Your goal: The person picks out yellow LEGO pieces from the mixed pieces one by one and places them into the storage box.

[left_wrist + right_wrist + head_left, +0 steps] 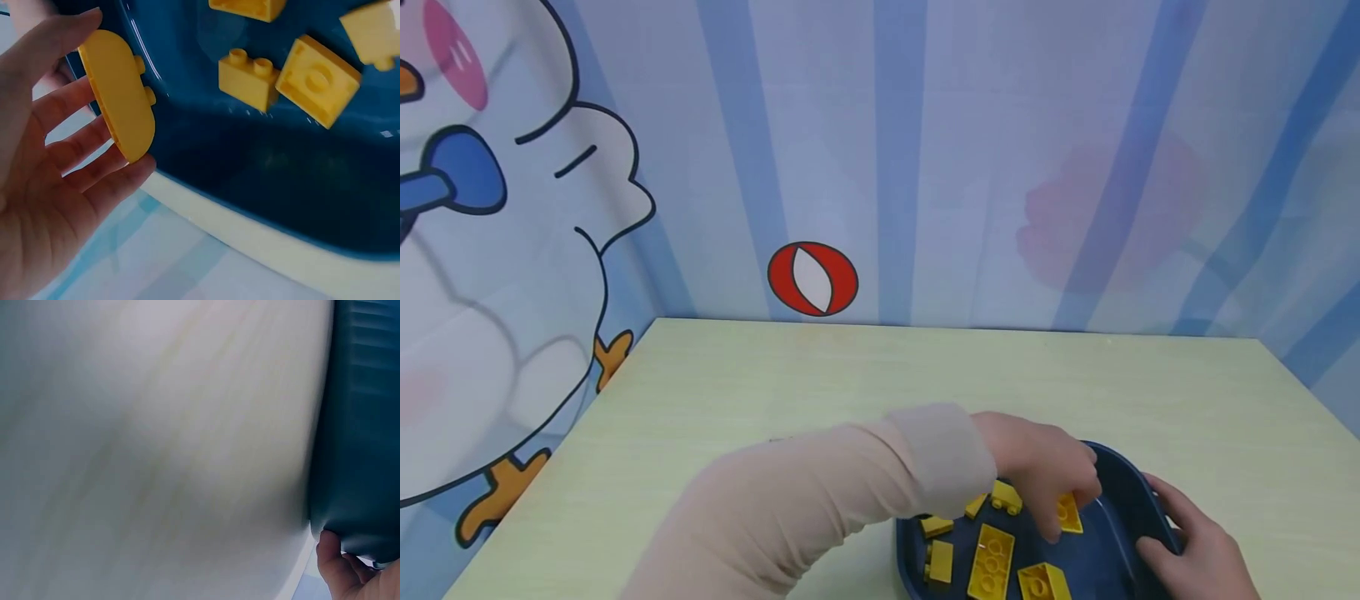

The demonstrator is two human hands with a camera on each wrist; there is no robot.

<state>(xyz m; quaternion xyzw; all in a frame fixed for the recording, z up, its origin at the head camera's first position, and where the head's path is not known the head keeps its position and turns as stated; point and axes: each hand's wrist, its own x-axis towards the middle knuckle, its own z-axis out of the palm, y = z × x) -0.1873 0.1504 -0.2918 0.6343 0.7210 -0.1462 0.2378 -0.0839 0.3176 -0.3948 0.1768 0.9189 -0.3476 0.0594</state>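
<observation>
My left hand (1048, 467) reaches over a dark blue tray (1123, 467). In the left wrist view, the left hand (59, 156) holds a yellow toy building block with one rounded side (119, 94) between thumb and fingers; two studs stick out from it. Several other yellow blocks lie in the tray, among them a long studded block (991, 562) and a two-stud block (247, 81). At the tray's right side, my right hand (1206, 542) grips the rim, its thumb on the inner side. The right wrist view shows this hand (353, 572) at the tray's corner (359, 456).
The tray stands near the front edge of a pale table (775, 375). Behind the table hangs a blue striped backdrop (955, 167) with cartoon prints. My left sleeve (820, 492) crosses over the table and hides part of the tray's left side.
</observation>
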